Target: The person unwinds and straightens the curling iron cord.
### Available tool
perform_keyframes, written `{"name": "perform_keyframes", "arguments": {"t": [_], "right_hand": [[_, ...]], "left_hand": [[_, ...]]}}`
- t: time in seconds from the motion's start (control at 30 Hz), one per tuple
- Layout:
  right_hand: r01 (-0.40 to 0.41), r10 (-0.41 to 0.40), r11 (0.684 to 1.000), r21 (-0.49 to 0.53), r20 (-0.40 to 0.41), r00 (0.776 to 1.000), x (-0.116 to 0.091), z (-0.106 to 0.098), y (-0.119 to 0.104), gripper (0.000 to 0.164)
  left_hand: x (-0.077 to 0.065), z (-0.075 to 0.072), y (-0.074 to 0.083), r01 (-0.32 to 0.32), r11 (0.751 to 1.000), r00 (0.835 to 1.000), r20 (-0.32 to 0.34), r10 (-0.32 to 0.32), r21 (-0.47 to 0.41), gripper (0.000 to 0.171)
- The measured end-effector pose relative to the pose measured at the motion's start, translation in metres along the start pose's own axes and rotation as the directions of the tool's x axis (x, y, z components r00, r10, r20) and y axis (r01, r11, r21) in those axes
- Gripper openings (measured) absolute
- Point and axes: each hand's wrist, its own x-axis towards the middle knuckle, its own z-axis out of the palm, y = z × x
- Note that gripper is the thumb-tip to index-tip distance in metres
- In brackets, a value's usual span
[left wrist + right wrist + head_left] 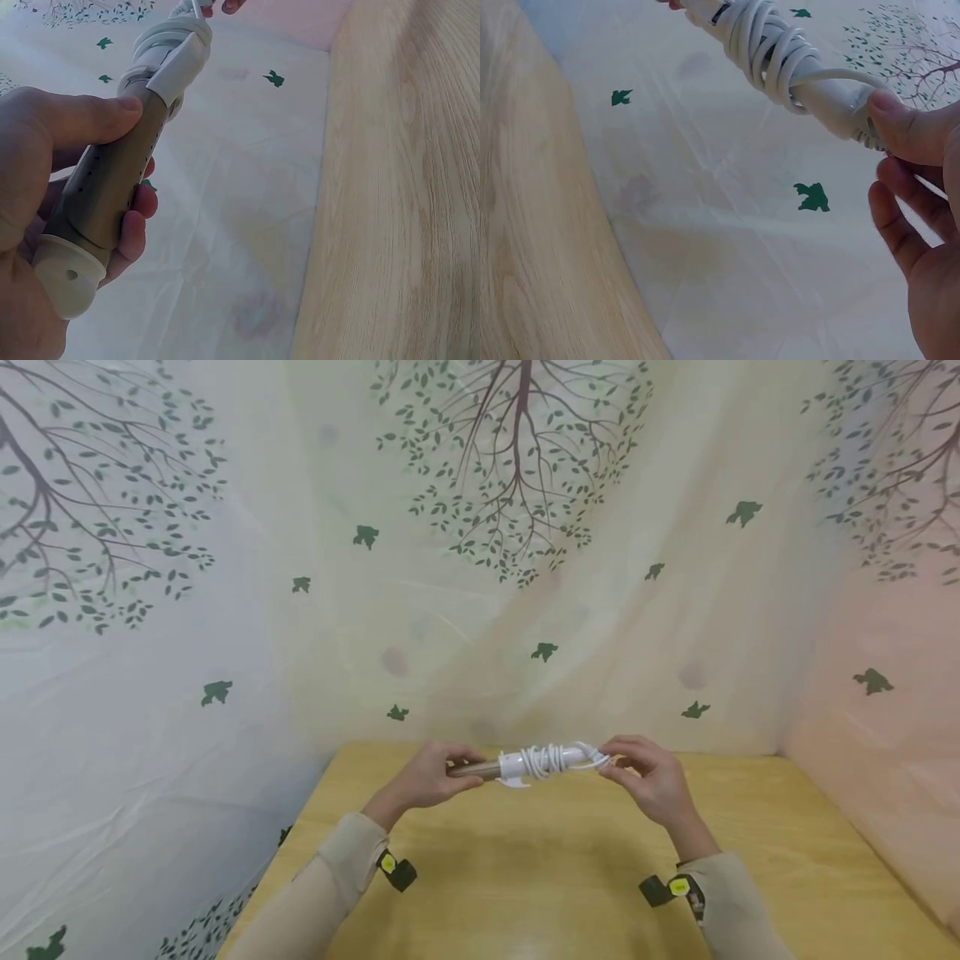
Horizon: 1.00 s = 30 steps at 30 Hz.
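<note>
A curling iron [513, 765] with a white handle and a bronze-coloured barrel is held level above the table. My left hand [429, 779] grips the barrel [112, 180], thumb on top and fingers curled underneath; a pale cap [71, 274] shows at its end. White cord [769, 49] is wound in several loops around the handle. With thumb and fingers, my right hand [654, 783] pinches the cord at the handle's end, seen closely in the right wrist view. A white clamp lever [178, 69] sticks out beside the barrel.
The wooden table [517, 893] lies beneath both hands. Behind it hangs a pale cloth [465, 610] printed with trees and green leaf shapes, which also covers both sides. A small dark device is strapped to each wrist.
</note>
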Motion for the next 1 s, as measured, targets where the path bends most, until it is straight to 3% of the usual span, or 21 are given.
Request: {"name": "perform_keyframes", "arguments": {"t": [0.2,0.57,0.77,1.0], "right_hand": [[0.066,-0.067,0.997,-0.033,-0.021,0.998,0.0,0.005,0.004,0.024],[0.15,-0.166,0.971,-0.185,-0.073,0.983,-0.011,0.013,0.044,0.03],[0.216,-0.236,0.937,-0.275,-0.042,0.971,-0.011,0.013,0.047,0.029],[0.214,-0.227,0.921,-0.327,-0.002,0.974,-0.014,0.013,0.046,0.022]], "left_hand": [[-0.001,0.002,-0.001,0.004,1.0,1.0,0.011,-0.004,0.004,0.021],[-0.003,0.004,-0.002,0.006,1.0,0.999,0.036,-0.006,0.023,0.024],[-0.002,0.007,-0.004,0.001,1.0,0.999,0.043,-0.002,0.024,0.024],[-0.004,0.01,-0.002,0.011,0.999,0.999,0.049,-0.013,0.04,0.024]]}}
